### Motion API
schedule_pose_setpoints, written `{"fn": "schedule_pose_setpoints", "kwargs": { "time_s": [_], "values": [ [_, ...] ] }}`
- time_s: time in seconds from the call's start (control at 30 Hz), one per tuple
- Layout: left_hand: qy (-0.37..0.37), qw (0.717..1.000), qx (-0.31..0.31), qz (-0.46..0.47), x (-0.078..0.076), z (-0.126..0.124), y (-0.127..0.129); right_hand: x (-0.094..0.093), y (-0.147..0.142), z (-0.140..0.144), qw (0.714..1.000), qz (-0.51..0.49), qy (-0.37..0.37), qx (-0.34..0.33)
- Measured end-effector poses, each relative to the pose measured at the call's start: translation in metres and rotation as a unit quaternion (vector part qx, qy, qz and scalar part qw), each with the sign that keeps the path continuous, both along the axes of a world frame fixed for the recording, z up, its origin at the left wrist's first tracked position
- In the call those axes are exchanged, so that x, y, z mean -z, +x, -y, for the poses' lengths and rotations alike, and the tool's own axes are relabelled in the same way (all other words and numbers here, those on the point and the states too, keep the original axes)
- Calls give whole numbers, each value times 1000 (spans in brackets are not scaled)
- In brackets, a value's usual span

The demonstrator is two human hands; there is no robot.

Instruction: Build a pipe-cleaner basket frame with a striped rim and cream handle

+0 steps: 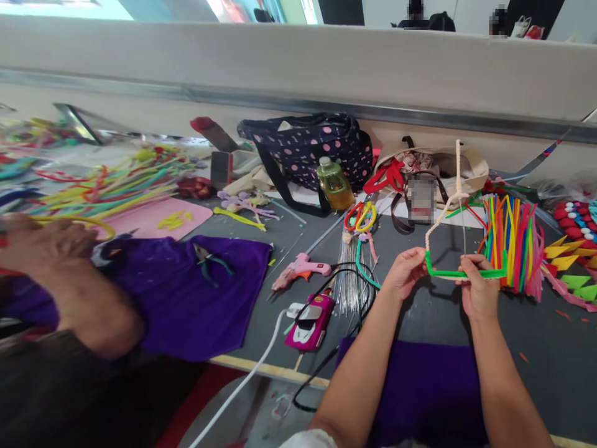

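co-worker's hand (44,242) blurred, edge-cropped

Two bags (317,149) (438,165), one glue gun (298,269), one bottle (334,182), one phone (311,320), two purple cloths (186,298) (424,392), one pair of pliers (208,258)

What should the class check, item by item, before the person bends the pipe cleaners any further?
1. Left hand grips the green pipe cleaner: ok.
2. Right hand pinches it too: ok.
3. White pipe cleaner joined to the green one: cannot tell.
4. Spare pipe cleaners standing beside the right hand: ok.
5. Glue gun lies apart from both hands: ok.
6. Co-worker's hand away from the work: ok.
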State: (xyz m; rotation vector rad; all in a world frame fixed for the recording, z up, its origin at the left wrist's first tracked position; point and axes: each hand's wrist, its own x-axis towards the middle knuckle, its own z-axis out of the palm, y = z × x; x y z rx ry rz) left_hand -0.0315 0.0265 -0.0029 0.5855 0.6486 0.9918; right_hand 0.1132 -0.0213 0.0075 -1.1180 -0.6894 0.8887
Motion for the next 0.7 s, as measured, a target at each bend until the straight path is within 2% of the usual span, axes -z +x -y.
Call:
{"fn": "schedule_pose_setpoints", "kwargs": {
  "time_s": [0.1, 0.17, 0.27, 0.4, 0.5, 0.6, 0.7],
  "values": [
    [37, 990, -106, -81, 3, 0, 7, 0, -5, 2, 995, 82, 27, 57],
    [81, 970, -171, -152, 5, 2, 12, 1, -9, 5, 985, 152, 41, 75],
    [147, 932, -227, -241, 7, 4, 16, 2, -14, 11, 963, 250, 76, 71],
    [195, 891, -242, -329, 10, 8, 17, 3, -19, 15, 922, 365, 120, 49],
    [209, 875, -249, -359, 12, 8, 17, 3, -21, 16, 890, 430, 143, 44],
    [200, 882, -249, -347, 13, 6, 16, 3, -23, 16, 883, 444, 149, 39],
    [167, 909, -227, -307, 14, 2, 15, 3, -24, 16, 906, 401, 129, 31]
  ]
}}
